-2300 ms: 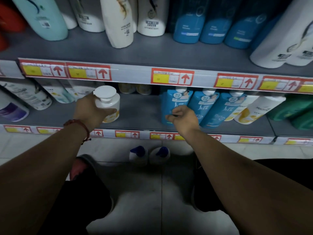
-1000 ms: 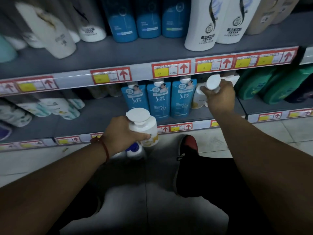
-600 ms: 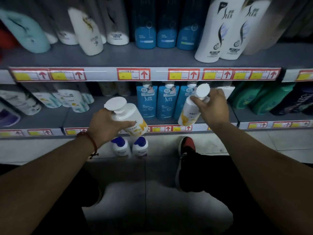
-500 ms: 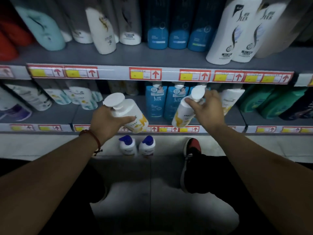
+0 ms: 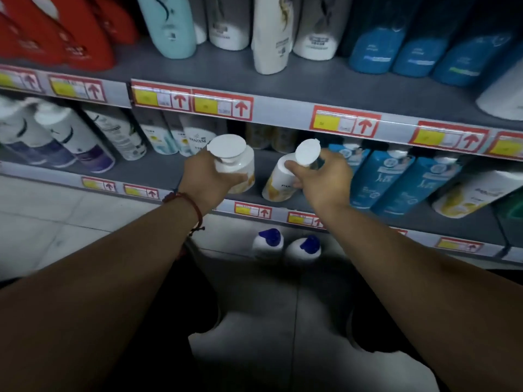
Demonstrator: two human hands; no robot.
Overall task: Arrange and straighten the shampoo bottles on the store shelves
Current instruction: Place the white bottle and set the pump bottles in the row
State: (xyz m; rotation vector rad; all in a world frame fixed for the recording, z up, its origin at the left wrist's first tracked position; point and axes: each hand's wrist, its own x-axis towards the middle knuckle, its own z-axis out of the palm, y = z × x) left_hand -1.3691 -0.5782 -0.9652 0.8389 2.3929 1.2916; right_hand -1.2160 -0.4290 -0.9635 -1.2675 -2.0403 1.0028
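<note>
- The Pantene row (image 5: 198, 138) stands at the back of the lower shelf (image 5: 167, 172), with a bare stretch of shelf just to its right.
- The left hand (image 5: 208, 181) grips the first white bottle (image 5: 240, 168) by the neck and shoulder, fingers curled round it under the flat cap. Half a second ago this bottle hung out in front of the price strip. Now it sits roughly upright over the bare stretch, though I cannot tell whether its base touches the shelf.
- Two blue-capped bottles (image 5: 268, 241) wait on the floor (image 5: 70, 216) below the shelf edge, untouched.
- The second white bottle (image 5: 278, 183) has likewise come in over the shelf, just beside the first. It is tilted, with its base low near the shelf front.
- The right hand (image 5: 325, 176) holds it near the top, fingers wrapped round the neck. A second ago this hand was lifting the bottle from the far side of the blue bottles (image 5: 377, 179).
- Judgement: both matching bottles are being grouped in the gap. What remains is to set them down, square them up, and then deal with the pair on the floor.
</note>
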